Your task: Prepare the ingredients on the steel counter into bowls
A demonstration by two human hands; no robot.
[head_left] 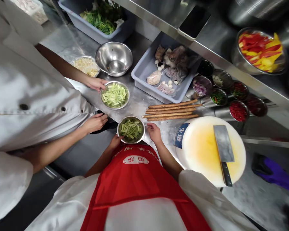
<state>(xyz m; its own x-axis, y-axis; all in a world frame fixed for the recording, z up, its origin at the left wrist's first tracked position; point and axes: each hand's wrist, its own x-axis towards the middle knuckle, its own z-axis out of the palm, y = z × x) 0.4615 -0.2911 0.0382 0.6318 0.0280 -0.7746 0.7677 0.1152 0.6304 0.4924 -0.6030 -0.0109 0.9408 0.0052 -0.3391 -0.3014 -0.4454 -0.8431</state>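
A small steel bowl of cut green stalks sits at the counter's near edge, just above my red apron. My left hand grips its lower left rim, thumb over the edge. Just right of the bowl, my right hand is loosely curled over the counter, apart from the rim and holding nothing visible. Beyond is a second steel bowl with paler green pieces; a co-worker's hand touches its rim. The co-worker's other hand is left of my bowl.
Right of me, a cleaver lies on a round white chopping block. Long brown roots lie behind my right hand, before a grey tub of meat. An empty steel bowl stands further back. Overhead, a steel shelf juts out.
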